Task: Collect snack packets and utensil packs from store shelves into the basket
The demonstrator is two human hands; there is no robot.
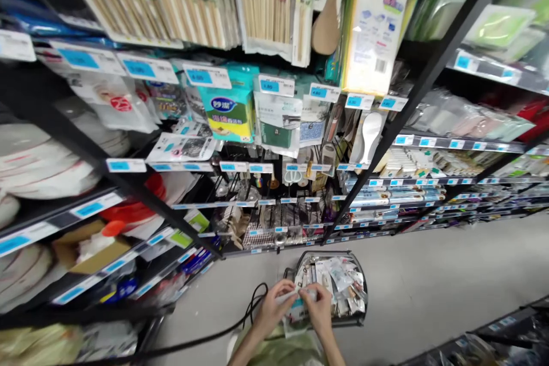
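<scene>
Low in the view, both my hands are close together over the near side of a black basket (365, 297). My left hand (274, 304) pinches the upper edge of a clear plastic packet with a blue and white label (295, 313). The fingers of my right hand (319, 306) are closed on the same edge, close to the left fingertips. What the packet contains is too small to make out. Several flat packaged goods (338, 274) fill the basket behind my hands.
Ahead rises a shelf rack with hanging skewer packs (268, 11), a wooden spoon (326, 28), sponge cloth packs (227, 114) and a white spoon (371, 131). Bowls (47, 154) are stacked at left. A black cable (206, 334) runs beside my left arm. Grey floor (412, 274) lies at right.
</scene>
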